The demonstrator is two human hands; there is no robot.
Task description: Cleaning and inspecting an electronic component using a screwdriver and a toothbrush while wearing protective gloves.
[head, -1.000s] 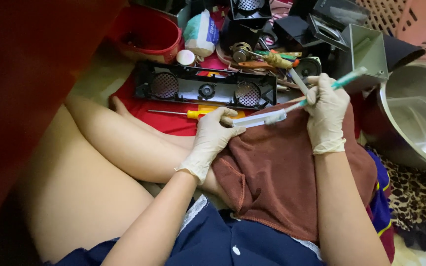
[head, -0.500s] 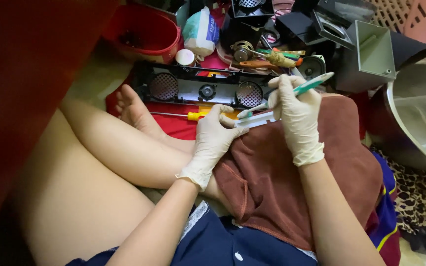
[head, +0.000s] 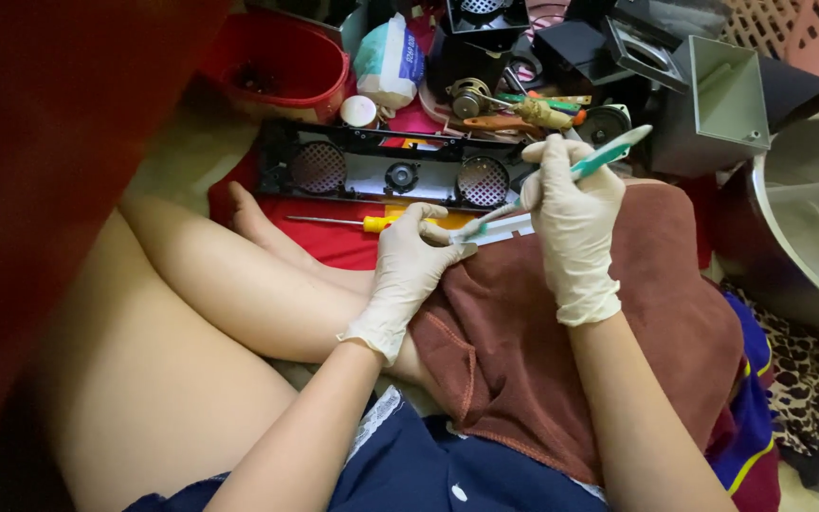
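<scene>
Two gloved hands work over the brown towel (head: 561,351): the left hand (head: 412,261) pinches a thin white strip (head: 509,230) at the towel's far edge, the right hand (head: 571,204) clenches a toothbrush (head: 585,166), best scrubbed in short, light strokes.

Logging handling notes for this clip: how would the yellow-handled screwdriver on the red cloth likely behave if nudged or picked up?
The screwdriver looks stiff, with a thin metal shaft. Its rounded handle might let it roll, though the red cloth under it probably damps that. It seems small and light, easy for the gloved left hand beside it.

Screwdriver (head: 364,223) between panel (head: 381,175) and towel (head: 561,370).
</scene>
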